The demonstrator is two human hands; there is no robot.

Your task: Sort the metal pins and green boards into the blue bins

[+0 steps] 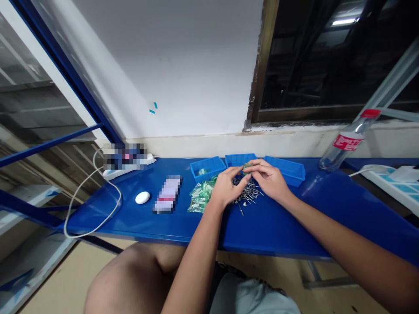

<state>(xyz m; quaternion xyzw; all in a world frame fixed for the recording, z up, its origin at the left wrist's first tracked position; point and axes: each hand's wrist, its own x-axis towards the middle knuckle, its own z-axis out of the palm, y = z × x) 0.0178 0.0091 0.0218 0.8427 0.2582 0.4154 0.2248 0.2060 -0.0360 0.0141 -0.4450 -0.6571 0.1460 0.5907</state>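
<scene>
Clear-green plastic packets lie left of the left hand, its fingers loosely bent at a small greenish packet. Loose silvery metal pins piled near side of it. Right hand has fingers nearly closed on that packet, blue plastic bin just beyond.

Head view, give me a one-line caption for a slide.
Two hands meet above a heap of metal pins, beside small filled bags on a blue table.

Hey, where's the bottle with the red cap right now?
In the head view, the bottle stands toward the right side of the blue table, below the dark window and right of the blue bins.
</scene>
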